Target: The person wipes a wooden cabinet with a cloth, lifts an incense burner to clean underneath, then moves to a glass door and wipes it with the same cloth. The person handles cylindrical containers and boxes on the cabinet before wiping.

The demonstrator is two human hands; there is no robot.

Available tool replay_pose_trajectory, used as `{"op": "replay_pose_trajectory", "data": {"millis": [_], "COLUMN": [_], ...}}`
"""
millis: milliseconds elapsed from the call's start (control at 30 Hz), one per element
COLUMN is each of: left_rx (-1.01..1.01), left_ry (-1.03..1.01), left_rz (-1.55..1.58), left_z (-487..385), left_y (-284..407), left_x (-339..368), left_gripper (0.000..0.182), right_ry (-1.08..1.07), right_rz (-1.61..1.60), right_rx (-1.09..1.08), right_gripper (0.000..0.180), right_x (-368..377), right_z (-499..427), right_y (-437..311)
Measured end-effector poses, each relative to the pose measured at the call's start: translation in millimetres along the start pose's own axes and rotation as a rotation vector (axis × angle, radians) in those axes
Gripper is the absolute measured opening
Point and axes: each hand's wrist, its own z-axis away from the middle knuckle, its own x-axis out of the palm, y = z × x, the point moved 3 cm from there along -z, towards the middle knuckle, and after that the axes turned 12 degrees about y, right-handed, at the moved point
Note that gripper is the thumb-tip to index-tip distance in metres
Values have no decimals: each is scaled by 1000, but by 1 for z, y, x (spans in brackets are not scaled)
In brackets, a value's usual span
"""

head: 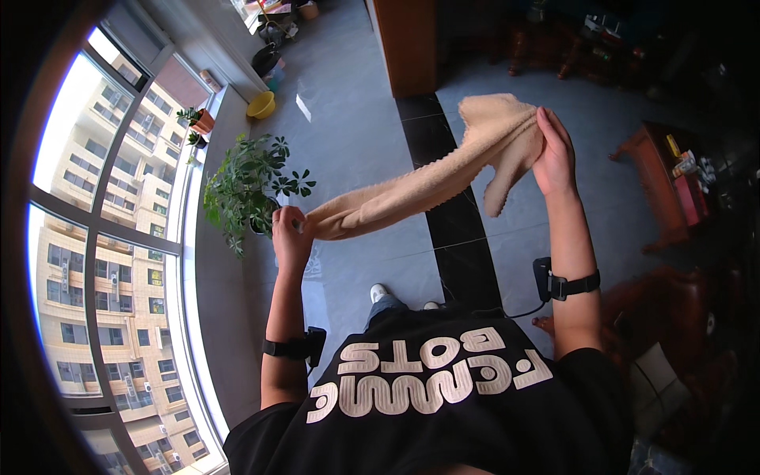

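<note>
Stretched between my two hands is a beige plush cloth (409, 187) with a scalloped edge, hanging in the air above the floor. My left hand (292, 234) pinches its gathered, narrow end. At the other end my right hand (555, 148) grips bunched folds near one edge. Past that grip a wide flap spreads upward, and another part droops below it. The middle of the cloth is folded lengthwise into a loose band, so part of its surface is hidden.
A leafy potted plant (252, 181) stands close by my left hand, beside the window (107, 237). Behind it sits a yellow basin (261, 105). On the right is a wooden table (659, 172) bearing small items. A black strip (460, 231) crosses the grey tiled floor (350, 119).
</note>
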Motion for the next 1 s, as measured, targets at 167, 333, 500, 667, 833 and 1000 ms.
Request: {"op": "replay_pose_trajectory", "data": {"millis": [167, 333, 500, 667, 833, 1000], "left_rx": [359, 8, -627, -805, -701, -533], "left_ry": [-327, -942, -930, -916, -864, -826], "left_rz": [311, 821, 1082, 1270, 1143, 965], "left_z": [18, 43, 59, 52, 53, 60], "left_y": [77, 151, 161, 154, 147, 138], "left_x": [43, 110, 126, 129, 130, 125], "left_gripper": [110, 94, 57, 53, 47, 46], "right_ry": [-339, -711, -396, -164, -545, -124], "right_rz": [-30, 149, 307, 801, 686, 757], "right_rx": [131, 101, 10, 246, 240, 275], "right_gripper": [17, 23, 34, 52, 67, 65], "right_x": [55, 105, 69, -14, -39, -45], "right_z": [29, 44, 24, 45, 92, 89], "right_y": [-15, 0, 31, 75, 126, 173]}}
